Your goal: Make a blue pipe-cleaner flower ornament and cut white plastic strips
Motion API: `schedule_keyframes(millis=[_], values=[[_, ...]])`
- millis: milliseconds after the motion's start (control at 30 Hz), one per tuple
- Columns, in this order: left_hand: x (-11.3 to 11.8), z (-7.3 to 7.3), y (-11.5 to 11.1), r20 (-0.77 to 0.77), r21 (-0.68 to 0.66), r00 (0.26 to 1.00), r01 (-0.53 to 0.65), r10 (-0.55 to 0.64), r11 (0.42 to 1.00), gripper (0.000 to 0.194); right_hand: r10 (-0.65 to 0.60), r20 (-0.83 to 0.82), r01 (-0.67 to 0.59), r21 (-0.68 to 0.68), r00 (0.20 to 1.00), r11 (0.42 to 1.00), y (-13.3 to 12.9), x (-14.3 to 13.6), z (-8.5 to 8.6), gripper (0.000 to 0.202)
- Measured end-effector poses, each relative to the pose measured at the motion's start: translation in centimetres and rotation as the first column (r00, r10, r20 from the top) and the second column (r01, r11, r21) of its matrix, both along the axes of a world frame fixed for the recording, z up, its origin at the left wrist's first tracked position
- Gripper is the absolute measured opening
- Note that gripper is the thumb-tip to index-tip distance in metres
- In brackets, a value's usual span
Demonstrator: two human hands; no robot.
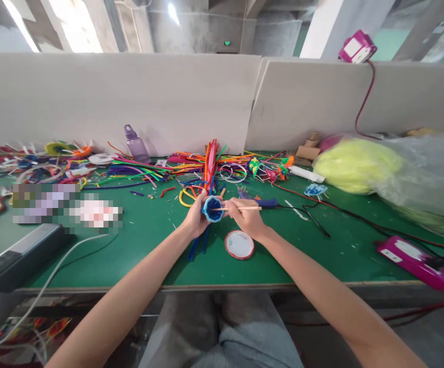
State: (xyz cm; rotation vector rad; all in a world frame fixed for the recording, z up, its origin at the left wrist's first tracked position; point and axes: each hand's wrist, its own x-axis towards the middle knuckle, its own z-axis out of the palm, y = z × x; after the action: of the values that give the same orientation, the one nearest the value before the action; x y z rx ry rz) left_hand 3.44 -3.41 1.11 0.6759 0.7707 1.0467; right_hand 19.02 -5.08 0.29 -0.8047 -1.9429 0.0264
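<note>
My left hand (196,216) is closed around a small blue cup-shaped piece (207,203) with a scalloped, lighter blue rim. Its opening faces me. Between the fingers of my right hand (248,217) is a thin wooden stick (253,208), whose tip reaches into the cup's mouth. Just below my hands lies a round white lid (239,244) with a red rim. Blue strips (193,249) lie on the table under my left hand. Behind it, scissors with yellow handles (185,197) are partly hidden.
Colourful fuzzy stems (141,169) are heaped along the back of the green table (137,260), near a purple bottle (136,145). A blue-handled tool (268,203) with a black cord lies to the right. Further right are a pink power strip (417,261) and a plastic bag (433,179).
</note>
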Motion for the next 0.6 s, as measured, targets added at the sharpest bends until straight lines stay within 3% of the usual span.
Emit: schedule_keyframes(millis=[333,433,533,600], values=[[-0.1,0.1,-0.3,0.013,-0.062,1.000,-0.015,0.016,0.998,0.044,0.061,-0.015,-0.062,-0.105,0.998,0.992,0.0,-0.4,-0.1,0.042],[-0.3,0.2,-0.1,0.080,-0.060,0.997,0.004,0.001,0.998,0.045,0.100,-0.189,-0.147,-0.254,0.977,0.956,0.1,-0.4,-0.1,0.041],[-0.5,0.1,0.2,0.177,-0.042,0.984,0.022,-0.014,0.999,0.046,0.074,-0.461,-0.298,-0.435,0.884,0.850,0.6,-0.5,0.1,0.042],[-0.6,0.0,0.3,0.198,-0.056,0.980,0.032,-0.020,0.998,0.044,-0.010,-0.672,-0.482,-0.541,0.741,0.689,1.3,-0.4,0.2,0.041]])
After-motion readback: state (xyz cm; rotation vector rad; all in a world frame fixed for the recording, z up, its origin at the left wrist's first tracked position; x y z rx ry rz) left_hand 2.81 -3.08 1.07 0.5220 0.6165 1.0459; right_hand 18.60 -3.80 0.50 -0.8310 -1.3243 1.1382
